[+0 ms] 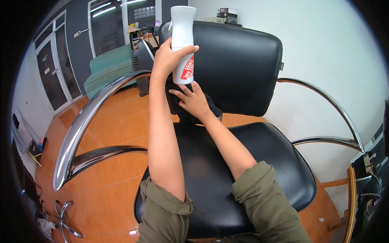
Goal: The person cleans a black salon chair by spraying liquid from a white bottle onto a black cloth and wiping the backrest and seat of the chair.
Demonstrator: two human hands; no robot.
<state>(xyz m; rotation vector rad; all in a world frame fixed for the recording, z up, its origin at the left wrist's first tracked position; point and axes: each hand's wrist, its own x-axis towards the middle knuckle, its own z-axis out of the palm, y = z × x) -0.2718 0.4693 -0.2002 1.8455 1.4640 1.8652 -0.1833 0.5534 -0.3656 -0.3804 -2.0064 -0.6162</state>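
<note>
My left hand (170, 57) is wrapped around a white plastic spray bottle (183, 29), held upright in front of the black padded backrest (237, 66) of a salon chair. A red sticker with white lettering marks the bottle's lower half. Just below its base, my right hand (194, 101) rests with fingers spread on a bunched black cloth (212, 106) at the backrest's lower left. Whether the fingers grip the cloth cannot be made out. Both forearms reach over the black seat (206, 161), whose cover has a crack near the front.
Curved chrome armrests (82, 121) (328, 100) flank the chair. Behind it on the left are a green sofa (111, 65) and a black wheeled appliance (141, 60). A wooden frame (351, 197) stands at right, and a chrome star-shaped base (62, 221) sits at lower left.
</note>
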